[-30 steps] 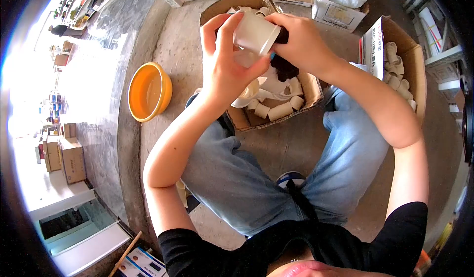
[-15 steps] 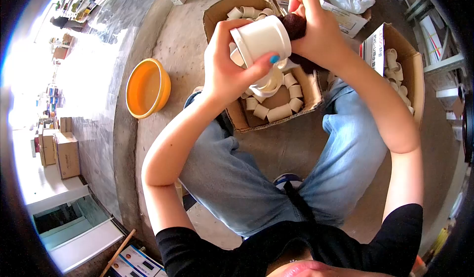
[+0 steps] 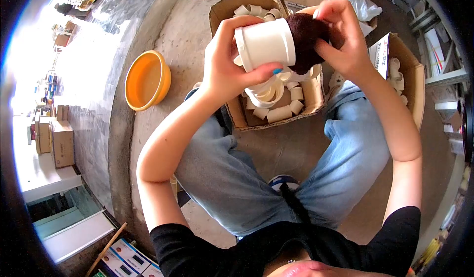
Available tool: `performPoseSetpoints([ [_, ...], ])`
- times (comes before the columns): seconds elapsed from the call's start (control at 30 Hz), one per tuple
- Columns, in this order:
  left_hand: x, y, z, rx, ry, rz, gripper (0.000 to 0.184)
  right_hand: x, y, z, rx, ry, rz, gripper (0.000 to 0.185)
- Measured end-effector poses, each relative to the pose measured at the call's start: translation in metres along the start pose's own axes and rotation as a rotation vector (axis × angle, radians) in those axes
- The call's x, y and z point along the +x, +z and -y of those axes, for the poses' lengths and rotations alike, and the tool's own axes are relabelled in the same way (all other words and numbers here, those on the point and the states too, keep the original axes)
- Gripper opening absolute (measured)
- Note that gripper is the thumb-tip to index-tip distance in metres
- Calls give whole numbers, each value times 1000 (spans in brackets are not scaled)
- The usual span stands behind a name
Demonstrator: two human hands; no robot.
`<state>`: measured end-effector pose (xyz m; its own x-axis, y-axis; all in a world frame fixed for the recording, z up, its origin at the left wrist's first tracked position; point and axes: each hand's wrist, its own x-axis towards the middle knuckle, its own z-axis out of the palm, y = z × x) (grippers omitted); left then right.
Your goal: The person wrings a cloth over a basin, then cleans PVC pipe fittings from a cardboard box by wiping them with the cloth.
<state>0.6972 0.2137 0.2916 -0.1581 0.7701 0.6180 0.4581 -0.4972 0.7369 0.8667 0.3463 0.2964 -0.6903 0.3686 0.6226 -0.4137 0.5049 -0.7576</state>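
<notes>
My left hand (image 3: 222,62) is wrapped round a white plastic pipe fitting (image 3: 266,42), held sideways above an open cardboard box (image 3: 316,82). At the fitting's right end is a dark brown cloth (image 3: 305,40), bunched up and pinched in my right hand (image 3: 343,45). The cloth covers that opening; I cannot tell whether part of it is inside. Below, larger white fittings (image 3: 266,93) and several short cream pipe pieces (image 3: 280,114) lie in the box.
A yellow basin (image 3: 160,87) stands on the floor to the left. On the right, another cardboard box (image 3: 414,79) holds more pipe fittings (image 3: 395,72). A white plastic bag (image 3: 358,3) lies at the back, and metal shelving (image 3: 444,77) runs along the right side.
My right hand has moved slightly right and down, and more of the brown cloth shows, spread across the fitting's end. My left hand still holds the fitting, turned a little more level.
</notes>
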Motion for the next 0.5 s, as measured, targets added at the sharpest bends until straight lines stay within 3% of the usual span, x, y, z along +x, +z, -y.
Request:
performPoseSetpoints([
  [0.13,1,-4,-4,94,202,-37,67,3,1,9,-491,-391,108,35],
  [0.23,1,-6,-4,228,329,-46,71,-1,5,4,-561,-436,161,41],
  [0.3,-1,-9,-7,263,320,-35,72,0,1,1,-648,-452,231,52],
  [0.43,-7,-8,-8,223,308,-38,78,-8,6,-8,-708,-414,288,52],
  [0.5,-10,-4,-7,67,133,-43,81,-12,3,-8,-756,-452,278,51],
])
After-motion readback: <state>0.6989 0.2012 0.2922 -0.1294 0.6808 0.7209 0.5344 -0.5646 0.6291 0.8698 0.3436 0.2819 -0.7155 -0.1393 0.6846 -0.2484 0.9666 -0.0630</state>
